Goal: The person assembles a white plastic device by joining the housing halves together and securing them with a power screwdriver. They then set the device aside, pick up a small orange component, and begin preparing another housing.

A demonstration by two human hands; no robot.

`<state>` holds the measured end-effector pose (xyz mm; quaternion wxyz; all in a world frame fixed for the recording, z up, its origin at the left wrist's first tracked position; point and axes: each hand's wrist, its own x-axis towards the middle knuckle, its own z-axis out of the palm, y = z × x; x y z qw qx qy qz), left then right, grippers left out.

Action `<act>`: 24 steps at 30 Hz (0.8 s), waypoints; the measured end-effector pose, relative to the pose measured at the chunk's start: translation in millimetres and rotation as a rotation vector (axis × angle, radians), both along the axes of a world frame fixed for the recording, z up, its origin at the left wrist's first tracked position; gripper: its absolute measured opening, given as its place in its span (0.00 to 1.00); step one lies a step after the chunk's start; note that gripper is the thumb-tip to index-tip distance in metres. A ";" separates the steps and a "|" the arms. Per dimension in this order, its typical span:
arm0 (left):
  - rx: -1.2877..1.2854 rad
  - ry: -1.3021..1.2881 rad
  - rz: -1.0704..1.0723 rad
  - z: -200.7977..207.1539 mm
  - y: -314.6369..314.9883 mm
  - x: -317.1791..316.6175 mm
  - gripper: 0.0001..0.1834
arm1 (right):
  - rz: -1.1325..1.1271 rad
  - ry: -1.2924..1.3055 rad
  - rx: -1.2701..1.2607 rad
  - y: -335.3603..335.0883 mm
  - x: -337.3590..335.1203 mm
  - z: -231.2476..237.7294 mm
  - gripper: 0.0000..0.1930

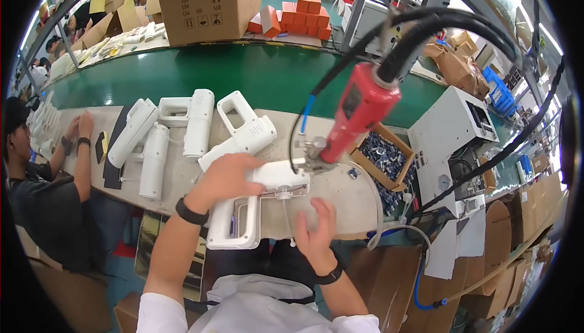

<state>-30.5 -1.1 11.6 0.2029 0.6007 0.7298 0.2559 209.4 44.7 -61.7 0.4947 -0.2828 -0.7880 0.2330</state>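
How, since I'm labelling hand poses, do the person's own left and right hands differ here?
Contact: the left hand is on the white device, while the right hand holds nothing visible.
Direction: the left hand reaches rightward across the device; the right hand's fingers point away from the person.
Position: the left hand is farther from the person's body than the right.
Both have a dark band at the wrist.

Left hand (226,178) on white device (281,173), right hand (315,233) just beside, red tool (366,107) near.
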 end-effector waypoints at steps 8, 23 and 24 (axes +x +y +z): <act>0.044 0.010 0.093 19.7 -81.3 -39.7 0.31 | -0.035 -0.226 0.115 10.3 -9.9 -7.4 0.18; 0.227 -0.460 0.426 1.5 -161.4 -37.1 0.32 | 0.504 -0.640 0.307 31.3 -93.9 8.9 0.15; 0.232 -0.466 0.434 0.6 -163.1 -38.0 0.32 | 0.518 -0.678 0.324 33.6 -95.7 9.1 0.15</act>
